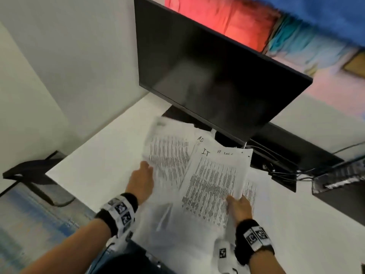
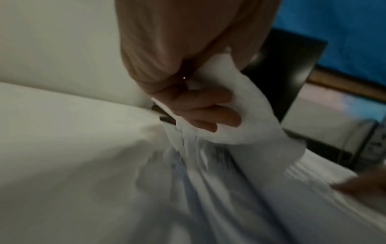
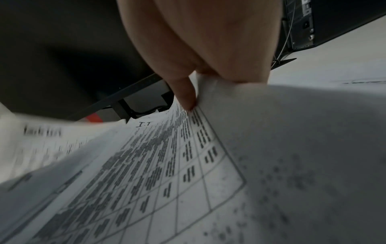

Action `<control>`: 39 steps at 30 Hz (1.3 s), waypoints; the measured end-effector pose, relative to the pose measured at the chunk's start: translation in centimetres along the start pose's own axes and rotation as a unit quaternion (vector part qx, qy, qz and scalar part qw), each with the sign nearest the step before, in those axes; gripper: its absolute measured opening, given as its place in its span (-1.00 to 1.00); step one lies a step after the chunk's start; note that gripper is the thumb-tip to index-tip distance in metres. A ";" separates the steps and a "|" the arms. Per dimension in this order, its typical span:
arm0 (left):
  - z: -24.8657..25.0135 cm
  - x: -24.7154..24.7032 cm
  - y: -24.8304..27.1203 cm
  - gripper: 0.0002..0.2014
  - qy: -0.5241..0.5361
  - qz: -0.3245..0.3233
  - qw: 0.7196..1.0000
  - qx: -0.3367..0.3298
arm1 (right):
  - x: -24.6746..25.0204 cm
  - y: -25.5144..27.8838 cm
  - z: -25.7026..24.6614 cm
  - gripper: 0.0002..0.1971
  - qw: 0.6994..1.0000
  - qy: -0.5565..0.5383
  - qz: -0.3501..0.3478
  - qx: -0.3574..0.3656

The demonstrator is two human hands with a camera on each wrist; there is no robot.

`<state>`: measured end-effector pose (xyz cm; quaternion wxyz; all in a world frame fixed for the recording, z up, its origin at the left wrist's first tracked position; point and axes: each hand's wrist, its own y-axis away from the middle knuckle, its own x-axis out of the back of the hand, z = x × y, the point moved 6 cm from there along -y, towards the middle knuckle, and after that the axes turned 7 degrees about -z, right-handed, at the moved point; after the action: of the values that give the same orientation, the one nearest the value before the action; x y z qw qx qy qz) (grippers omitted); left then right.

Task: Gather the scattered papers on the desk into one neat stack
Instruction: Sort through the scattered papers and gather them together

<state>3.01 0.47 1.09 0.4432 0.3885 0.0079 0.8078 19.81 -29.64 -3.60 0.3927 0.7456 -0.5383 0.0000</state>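
Observation:
Several printed papers point(image 1: 209, 186) lie overlapping and askew on the white desk point(image 1: 94, 161) in front of me. My left hand point(image 1: 141, 179) grips the left sheet point(image 1: 167, 157) at its edge; in the left wrist view its fingers point(image 2: 206, 110) curl round the lifted paper point(image 2: 246, 115). My right hand point(image 1: 238, 204) pinches the right edge of the top table-printed sheet point(image 3: 146, 165), thumb on the print, fingers point(image 3: 185, 94) under it. More sheets point(image 1: 254, 186) lie beneath on the right.
A dark monitor point(image 1: 213, 76) stands right behind the papers, with its base point(image 1: 177, 113) and a tangle of cables point(image 1: 280, 165) beside it. A black box point(image 1: 339, 178) sits at the right. The desk's left edge point(image 1: 51, 171) drops to the floor.

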 end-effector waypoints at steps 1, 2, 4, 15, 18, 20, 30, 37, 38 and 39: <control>-0.4 -1.3 0.1 -0.83 -0.019 -0.022 1.000 -0.003 | 0.0 -0.5 0.0 -0.65 1.000 0.002 0.001 -0.003; -0.6 -2.2 0.1 -0.82 -0.052 -0.040 0.998 -0.010 | -0.2 -0.9 0.0 -0.58 1.000 0.006 -0.016 -0.010; -0.7 -2.7 -0.2 -0.77 -0.145 -0.058 0.988 -0.011 | -0.6 -0.6 -0.4 -0.51 0.998 -0.004 -0.062 -0.020; -2.2 0.6 -7.4 -0.41 0.027 -0.059 0.992 0.110 | 11.4 -2.9 5.0 0.01 0.979 0.073 0.082 -0.175; -0.7 -1.0 -8.1 -0.39 0.011 -0.092 0.989 0.111 | 10.7 -3.3 5.3 -0.39 0.991 0.017 0.008 -0.131; 0.3 -1.9 -8.3 -0.47 -0.018 -0.100 0.988 0.115 | 10.6 -2.8 4.3 -0.47 0.996 0.019 0.002 -0.084; 1.8 -4.0 -8.1 -0.94 0.005 -0.117 0.991 0.062 | 29.3 0.5 1.6 -0.32 0.941 0.030 0.317 0.111; -1.8 -7.4 -11.2 -0.25 0.041 -0.164 0.983 0.070 | 19.2 7.0 -3.2 -0.81 0.980 -0.075 0.161 0.087; -1.9 -8.0 -11.4 -0.13 0.049 -0.164 0.983 0.071 | 17.8 5.4 -1.8 -0.81 0.983 -0.076 0.144 0.083; -1.1 -8.0 -10.8 -0.13 0.056 -0.160 0.983 0.072 | 16.1 4.2 -0.6 -0.74 0.987 -0.068 0.126 0.073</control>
<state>12.42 1.62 -8.53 0.5366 0.3674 0.1533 0.7440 23.47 -42.70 6.10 0.2966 0.6971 -0.6516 0.0385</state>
